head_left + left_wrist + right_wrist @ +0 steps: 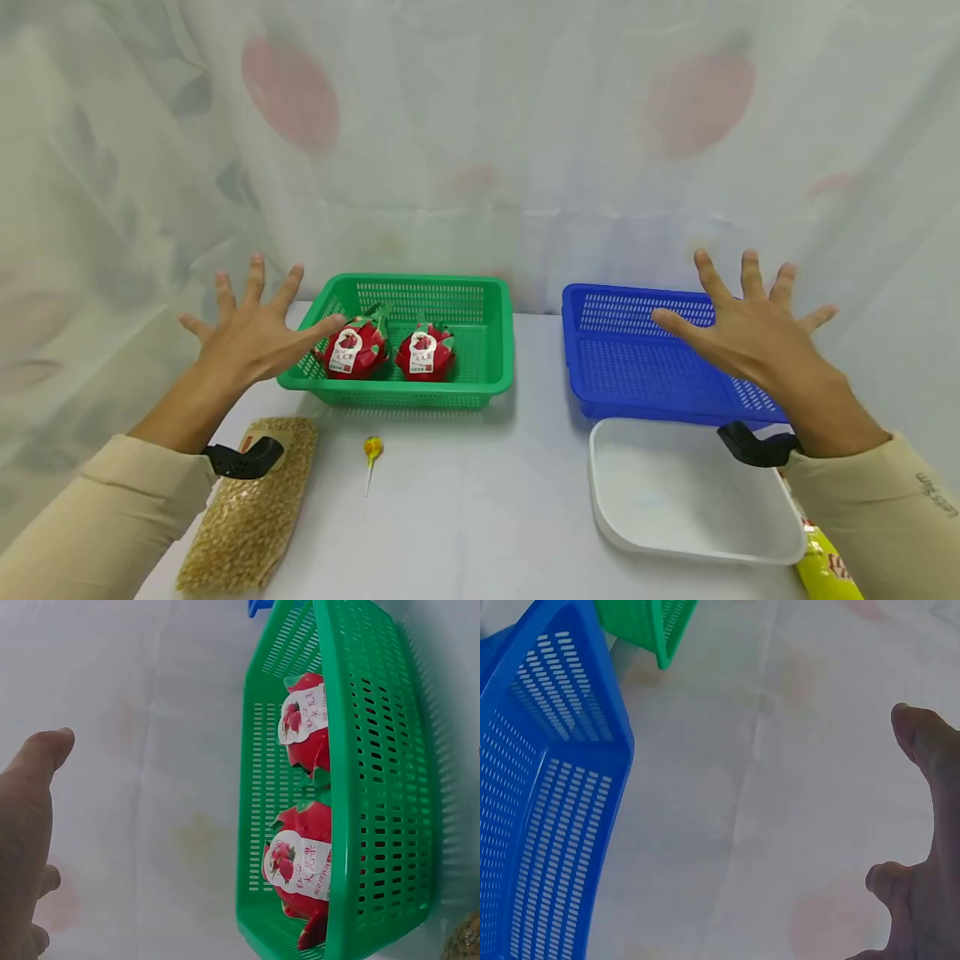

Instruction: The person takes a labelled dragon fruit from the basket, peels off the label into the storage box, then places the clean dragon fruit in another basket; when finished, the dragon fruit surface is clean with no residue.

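Both hands are raised with fingers spread wide, and neither holds anything. In the head view the left hand (251,337) hovers by the left end of a green basket (427,389), its thumb overlapping one of two red dragon fruits (365,354) inside. The other dragon fruit (426,354) sits to its right; both carry white labels. The right hand (757,337) is held above a blue basket (615,375) with nothing visible in it. In the left wrist view the left thumb (37,761) is apart from the green basket; the right thumb (926,742) likewise stands away from the blue one.
A clear bag of yellow kernels (247,517) lies at front left, partly behind the left sleeve. Right of it is a lollipop (372,448). A white tray (690,492) stands before the blue basket, with a yellow packet (828,571) beside it. A patterned curtain (480,125) hangs behind.
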Demonstrator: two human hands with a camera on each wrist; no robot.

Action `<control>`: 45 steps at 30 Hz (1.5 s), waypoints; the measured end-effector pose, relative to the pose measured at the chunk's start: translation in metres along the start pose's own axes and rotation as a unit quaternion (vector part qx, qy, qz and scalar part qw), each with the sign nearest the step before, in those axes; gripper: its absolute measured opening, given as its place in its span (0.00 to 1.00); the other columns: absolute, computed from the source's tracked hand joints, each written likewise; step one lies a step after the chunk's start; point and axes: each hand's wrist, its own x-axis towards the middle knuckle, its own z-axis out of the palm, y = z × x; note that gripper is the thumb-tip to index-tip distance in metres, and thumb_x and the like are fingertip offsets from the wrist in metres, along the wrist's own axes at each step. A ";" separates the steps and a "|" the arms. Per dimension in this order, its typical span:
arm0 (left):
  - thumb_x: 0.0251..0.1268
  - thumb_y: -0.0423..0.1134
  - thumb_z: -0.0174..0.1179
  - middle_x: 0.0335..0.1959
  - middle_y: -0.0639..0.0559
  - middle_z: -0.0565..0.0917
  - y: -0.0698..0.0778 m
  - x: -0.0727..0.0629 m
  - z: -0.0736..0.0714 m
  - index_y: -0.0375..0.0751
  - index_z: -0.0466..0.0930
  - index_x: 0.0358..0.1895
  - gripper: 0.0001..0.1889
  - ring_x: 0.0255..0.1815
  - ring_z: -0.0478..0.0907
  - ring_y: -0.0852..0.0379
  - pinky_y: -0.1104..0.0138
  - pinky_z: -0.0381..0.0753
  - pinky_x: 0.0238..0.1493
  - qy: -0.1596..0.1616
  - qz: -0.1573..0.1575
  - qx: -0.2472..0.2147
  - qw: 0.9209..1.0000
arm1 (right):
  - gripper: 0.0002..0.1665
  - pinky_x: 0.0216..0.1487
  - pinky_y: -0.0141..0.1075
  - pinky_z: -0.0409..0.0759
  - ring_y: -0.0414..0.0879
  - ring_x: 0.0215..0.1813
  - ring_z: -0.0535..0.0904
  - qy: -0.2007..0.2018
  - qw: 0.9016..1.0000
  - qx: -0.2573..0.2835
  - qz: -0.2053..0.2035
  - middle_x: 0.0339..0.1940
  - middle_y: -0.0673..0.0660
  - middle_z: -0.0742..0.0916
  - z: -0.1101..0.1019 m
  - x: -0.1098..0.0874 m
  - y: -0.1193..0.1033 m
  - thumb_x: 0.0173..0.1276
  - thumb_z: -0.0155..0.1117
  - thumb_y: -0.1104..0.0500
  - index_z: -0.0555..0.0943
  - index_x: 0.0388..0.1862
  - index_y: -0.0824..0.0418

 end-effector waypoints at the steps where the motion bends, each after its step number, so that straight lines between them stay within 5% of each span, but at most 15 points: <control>1: 0.56 0.79 0.42 0.75 0.44 0.23 -0.001 0.000 0.000 0.58 0.38 0.79 0.51 0.67 0.12 0.30 0.22 0.18 0.39 0.002 0.000 0.000 1.000 | 0.55 0.36 0.79 0.18 0.76 0.64 0.16 0.001 1.000 0.002 -0.002 0.72 0.75 0.33 0.001 0.002 -0.003 0.63 0.39 0.22 0.29 0.77 0.42; 22: 0.53 0.76 0.53 0.77 0.45 0.30 -0.015 -0.004 0.017 0.53 0.48 0.78 0.52 0.71 0.25 0.26 0.21 0.27 0.46 0.058 0.032 -0.013 0.998 | 0.57 0.42 0.78 0.19 0.68 0.68 0.15 0.003 0.999 0.045 -0.030 0.75 0.68 0.34 0.024 0.026 -0.062 0.59 0.37 0.18 0.33 0.78 0.40; 35: 0.53 0.70 0.59 0.78 0.42 0.39 -0.035 -0.007 0.043 0.48 0.57 0.75 0.49 0.72 0.37 0.26 0.21 0.36 0.50 0.087 0.049 -0.050 0.994 | 0.58 0.50 0.76 0.20 0.67 0.71 0.20 0.010 0.996 0.062 -0.060 0.77 0.66 0.38 0.045 0.040 -0.102 0.56 0.37 0.16 0.34 0.78 0.38; 45: 0.55 0.67 0.60 0.78 0.41 0.42 -0.049 -0.009 0.066 0.46 0.59 0.75 0.47 0.71 0.41 0.26 0.22 0.39 0.52 0.079 0.050 -0.086 0.992 | 0.56 0.58 0.72 0.22 0.65 0.74 0.26 0.017 0.991 0.099 -0.093 0.79 0.60 0.41 0.067 0.050 -0.123 0.56 0.41 0.17 0.37 0.78 0.34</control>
